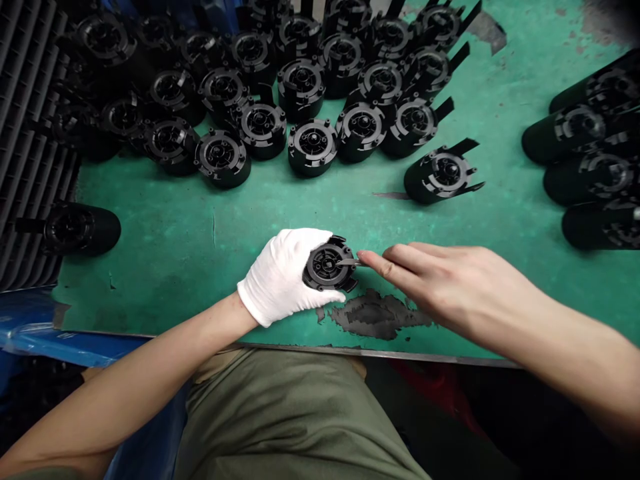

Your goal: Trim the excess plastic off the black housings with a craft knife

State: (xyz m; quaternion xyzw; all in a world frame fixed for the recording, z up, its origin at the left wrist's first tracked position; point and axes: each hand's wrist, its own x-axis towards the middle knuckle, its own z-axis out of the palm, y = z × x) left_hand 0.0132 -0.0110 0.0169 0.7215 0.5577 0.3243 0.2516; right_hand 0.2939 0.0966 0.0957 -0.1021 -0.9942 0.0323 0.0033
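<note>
My left hand (287, 277), in a white glove, is wrapped round a black round plastic housing (327, 265) near the table's front edge. The housing's ribbed, ringed end faces up toward me. My bare right hand (415, 267) grips a thin metal tool (350, 263) like a small blade or tweezers. Its tip reaches over the housing's end, close to the centre; whether it touches I cannot tell. Most of the tool's handle is hidden in my fingers. Just beyond my hands, a similar black housing (440, 175) with protruding tabs stands on the table.
Many similar black housings (313, 148) crowd the back of the green table (250, 213). Several more lie at the right (575, 173), and a single housing (83, 229) lies at the left. A dark grille (30, 133) borders the left side. The tabletop has a worn patch (375, 317).
</note>
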